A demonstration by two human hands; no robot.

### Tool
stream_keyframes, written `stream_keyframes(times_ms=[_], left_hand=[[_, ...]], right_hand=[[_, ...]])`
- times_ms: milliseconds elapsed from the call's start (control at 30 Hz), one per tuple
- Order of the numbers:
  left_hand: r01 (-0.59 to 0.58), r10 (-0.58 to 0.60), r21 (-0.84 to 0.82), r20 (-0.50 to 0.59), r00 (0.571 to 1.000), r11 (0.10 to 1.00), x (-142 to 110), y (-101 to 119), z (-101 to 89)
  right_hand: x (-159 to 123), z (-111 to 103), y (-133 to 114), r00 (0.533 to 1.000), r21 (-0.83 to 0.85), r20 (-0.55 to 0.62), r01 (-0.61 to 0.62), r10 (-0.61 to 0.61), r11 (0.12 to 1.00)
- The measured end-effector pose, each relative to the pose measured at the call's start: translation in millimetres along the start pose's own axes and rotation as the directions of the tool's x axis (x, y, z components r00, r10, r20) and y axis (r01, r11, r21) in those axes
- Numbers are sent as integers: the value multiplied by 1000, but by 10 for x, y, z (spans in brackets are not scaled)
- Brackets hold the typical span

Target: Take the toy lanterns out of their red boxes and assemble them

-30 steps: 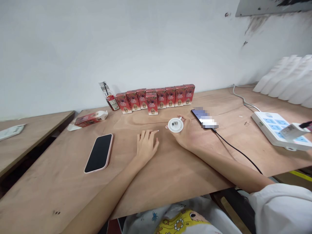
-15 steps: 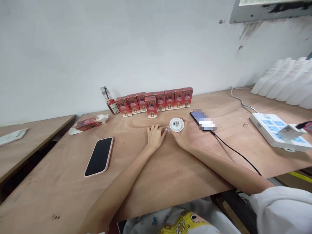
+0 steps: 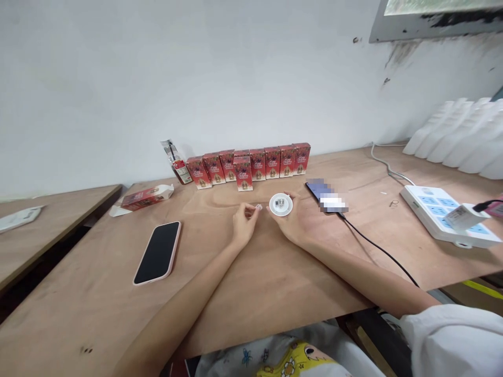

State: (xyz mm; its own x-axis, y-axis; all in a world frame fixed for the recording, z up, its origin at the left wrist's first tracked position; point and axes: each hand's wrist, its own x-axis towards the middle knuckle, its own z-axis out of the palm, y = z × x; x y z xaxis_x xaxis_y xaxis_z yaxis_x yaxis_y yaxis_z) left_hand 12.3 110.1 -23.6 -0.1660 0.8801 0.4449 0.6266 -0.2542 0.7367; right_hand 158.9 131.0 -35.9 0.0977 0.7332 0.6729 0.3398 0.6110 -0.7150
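Note:
My right hand (image 3: pixel 290 224) is wrapped round a white round disc-shaped part (image 3: pixel 280 204), which has small metallic pieces at its centre. Its open face is turned up toward me. To the left of it, my left hand (image 3: pixel 244 224) pinches a small whitish piece (image 3: pixel 258 208) between thumb and fingers; it is too small to make out clearly. A short gap separates the two hands, just above the wooden table (image 3: pixel 251 293). Behind them stands a row of red printed boxes (image 3: pixel 257 165), with one red box (image 3: pixel 243 174) in front of the others.
A phone (image 3: pixel 157 253) lies left, and another phone (image 3: pixel 324 196) with a black cable lies right. An opened red box (image 3: pixel 146 197) rests on its side near a brown-filled pouch (image 3: pixel 178 166). A power strip (image 3: pixel 424 209) and white plastic shapes (image 3: pixel 444 131) are at the right.
My left hand has drawn slightly left with the small whitish piece, its fingers now in a pinch. The white disc-shaped part in my right hand has shifted slightly left and down.

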Motion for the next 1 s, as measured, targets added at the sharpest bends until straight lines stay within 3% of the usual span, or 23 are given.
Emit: stream_keyframes(times_ms=[100,200,367,500,667,800,1000], left_hand=[[-12,8,-90,-45,999,996,-221,-7,-172],[-111,96,-161,-98,991,981,-417,11,-359],[-236,214,-167,-142,967,957,-533,143,-563],[-365,331,-191,-187,925,911,-558,286,-593],[-502,478,-239,-153,865,831,-640,387,-564],[-530,515,-213,-123,848,821,-676,396,-556],[-509,495,-1,-230,838,861,-655,367,-572]], right_hand=[[-34,-22,-110,999,-10,35,40,-40,999],[-90,-38,-238,988,-30,132,89,-85,996],[-163,-15,-322,958,17,253,134,-134,991],[-172,24,-270,954,53,245,164,-172,985],[-214,48,-260,935,99,277,202,-222,974],[-272,50,-305,914,116,324,219,-245,969],[-290,45,-335,912,117,295,261,-285,958]])
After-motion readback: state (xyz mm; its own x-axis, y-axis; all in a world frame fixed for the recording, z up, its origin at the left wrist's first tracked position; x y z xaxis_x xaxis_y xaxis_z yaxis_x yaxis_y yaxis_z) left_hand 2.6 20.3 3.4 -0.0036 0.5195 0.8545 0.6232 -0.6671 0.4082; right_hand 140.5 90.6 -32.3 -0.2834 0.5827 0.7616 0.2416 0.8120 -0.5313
